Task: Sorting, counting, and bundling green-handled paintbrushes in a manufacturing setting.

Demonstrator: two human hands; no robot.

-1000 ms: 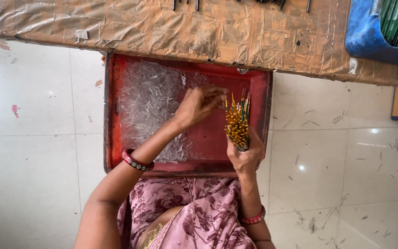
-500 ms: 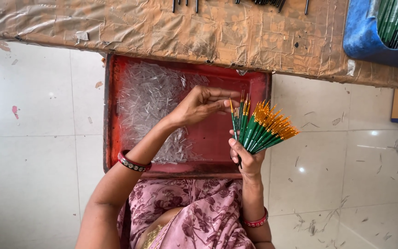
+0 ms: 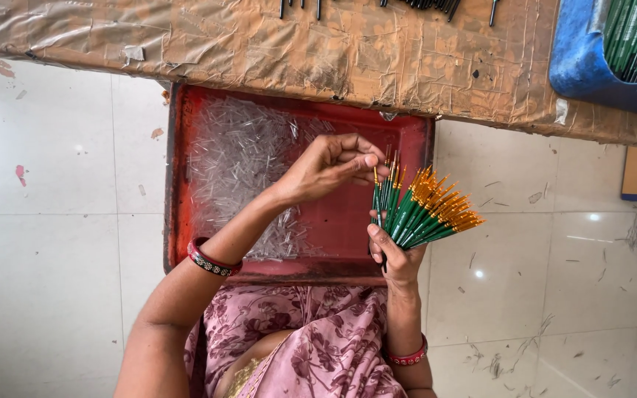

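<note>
brushes [image 3: 422, 214], green handles with orange tips, sit right of centre frame, fanned in the right hand [image 3: 396, 254], which is closed round their lower ends. long axis runs lower left to upper right. left hand [image 3: 329, 166] is nearest, just upper left, fingertips pinched at one tip over the red tray [image 3: 178, 221] of clear caps [image 3: 241, 158].

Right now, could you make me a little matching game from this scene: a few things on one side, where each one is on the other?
Things:
1. green brushes
2. clear little tubes
3. blue tub
4. red bangle

Places:
A. on the left wrist
B. heaped in the red tray
C. top right, on the brown table
D. fanned in the right hand

Pairs: 1-D, 2-B, 3-C, 4-A
</note>
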